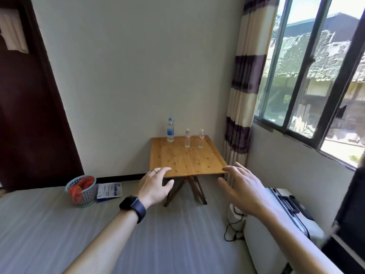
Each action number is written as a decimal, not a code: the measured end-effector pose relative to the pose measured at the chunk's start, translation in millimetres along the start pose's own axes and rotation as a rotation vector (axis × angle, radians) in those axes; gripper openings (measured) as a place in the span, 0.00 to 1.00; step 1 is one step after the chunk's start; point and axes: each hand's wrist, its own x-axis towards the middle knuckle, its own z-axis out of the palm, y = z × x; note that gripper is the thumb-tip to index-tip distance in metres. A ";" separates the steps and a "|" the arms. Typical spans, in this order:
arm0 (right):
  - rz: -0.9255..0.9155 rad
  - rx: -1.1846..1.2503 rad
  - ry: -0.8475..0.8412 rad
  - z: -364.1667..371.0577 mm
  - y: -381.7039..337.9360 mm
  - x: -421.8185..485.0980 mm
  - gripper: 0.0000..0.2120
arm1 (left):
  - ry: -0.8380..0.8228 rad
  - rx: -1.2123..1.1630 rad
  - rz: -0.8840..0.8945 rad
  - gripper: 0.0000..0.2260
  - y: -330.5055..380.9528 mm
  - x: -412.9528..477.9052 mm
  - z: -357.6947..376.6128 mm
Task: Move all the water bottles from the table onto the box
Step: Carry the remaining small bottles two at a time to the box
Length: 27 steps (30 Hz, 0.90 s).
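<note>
1. water bottles (187,138) stand on a small wooden table (185,161), in a row along its far edge, near the white wall (138,66).
2. the table has crossed legs and stands on a grey striped floor (49,224) in the room's corner.
3. room: striped curtain (243,95) just right of the table, window (308,80) on the right wall, dark door (29,115) far left.
4. on the floor: a basket (82,191) with red contents left of the table, a blue-and-white packet (109,190) just beside it. a white hard case (290,210) lies at right under the window, with a black cable (232,232) beside it.
5. orientation: every bottle is upright, long axis vertical, cap up.
6. count: three bottles. one tall blue-label bottle (170,130) at left, then two short red-label ones, the middle bottle (187,139) and the right bottle (201,139). they stand apart, none touching.
7. left hand (156,184): palm down, fingers spread and nearly straight, holding nothing, in the air at the table's near edge. ring (155,171) on one finger, black watch (132,207) on the wrist.
8. right hand (243,186): also palm down with fingers spread, empty, slightly blurred. both hands are well apart from the bottles.
</note>
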 end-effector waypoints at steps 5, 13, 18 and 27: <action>0.033 0.014 0.019 30.6 36.6 104.9 0.23 | -0.033 -0.045 0.028 0.21 -9.0 125.8 31.3; 0.044 0.007 -0.042 124.6 121.7 282.9 0.24 | -0.053 -0.004 0.050 0.20 -30.9 318.1 102.1; 0.067 0.054 -0.107 166.2 178.8 393.8 0.24 | -0.071 0.002 -0.023 0.21 -49.8 430.4 132.7; 0.084 0.066 -0.233 249.6 241.5 552.9 0.25 | -0.142 0.008 -0.098 0.21 -101.8 584.4 198.4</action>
